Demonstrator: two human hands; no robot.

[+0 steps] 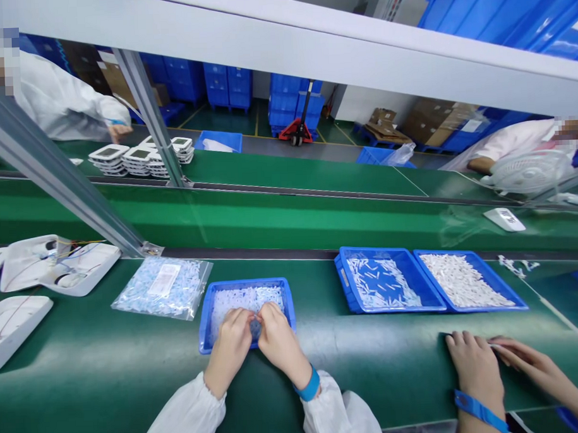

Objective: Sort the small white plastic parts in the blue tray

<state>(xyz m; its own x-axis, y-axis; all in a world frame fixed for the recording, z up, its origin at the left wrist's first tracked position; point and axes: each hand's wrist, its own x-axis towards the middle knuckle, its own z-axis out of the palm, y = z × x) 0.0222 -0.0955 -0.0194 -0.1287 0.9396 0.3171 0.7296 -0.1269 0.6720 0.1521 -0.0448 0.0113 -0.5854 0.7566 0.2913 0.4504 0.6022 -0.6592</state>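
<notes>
My left hand (pixel 235 335) and my right hand (pixel 275 330) meet over the near side of a small blue tray (pixel 206 327). Both have their fingertips pinched together, almost touching each other. Whatever lies between the fingertips is too small to make out. Inside the tray is a layer of tiny pale blue and whitish pieces (pixel 235 298). A blue band (pixel 308 384) circles my right wrist. To the left of the tray lies a clear plastic bag (pixel 163 287) full of similar pale blue pieces, with a white label on it.
Two blue trays (pixel 396 310) of small white parts (pixel 462 280) stand to the right. A co-worker's hands (pixel 478 361) work at the right edge. White housings (pixel 82 277) with wires lie at left. A metal post (pixel 94 204) rises beside the bag; a green conveyor (pixel 270 217) runs behind.
</notes>
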